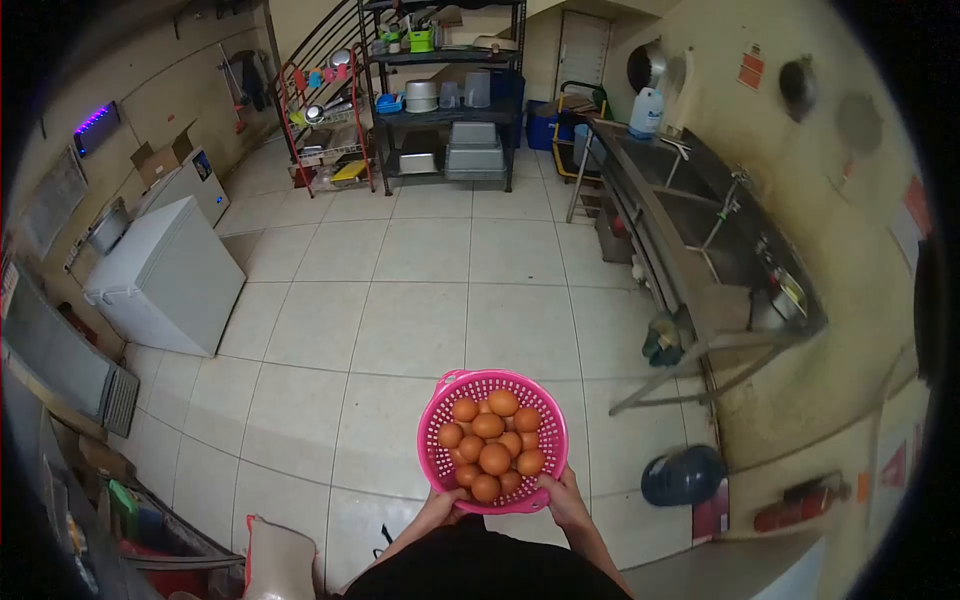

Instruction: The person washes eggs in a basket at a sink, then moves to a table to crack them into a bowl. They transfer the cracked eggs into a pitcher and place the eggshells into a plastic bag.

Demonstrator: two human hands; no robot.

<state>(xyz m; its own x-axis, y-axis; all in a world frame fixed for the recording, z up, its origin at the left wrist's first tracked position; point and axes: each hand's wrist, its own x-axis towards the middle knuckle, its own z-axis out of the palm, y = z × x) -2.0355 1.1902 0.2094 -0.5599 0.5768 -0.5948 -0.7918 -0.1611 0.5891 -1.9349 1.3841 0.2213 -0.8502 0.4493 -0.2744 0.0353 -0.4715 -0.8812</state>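
While both hands hold the pink plastic colander (429, 450) in front of the body, above the tiled floor (410, 325), its brown eggs (494, 459) sit heaped inside; the left hand (438, 508) is clamped on the near rim, the right hand (563, 497) on the handle beside it, though the fingers underneath cannot be made out. A forward tip, with both grips on the near side, could roll the upper eggs out, and a jolt could crack some; the red-and-white wall sign (751, 66) is too small to read, and no brand is legible
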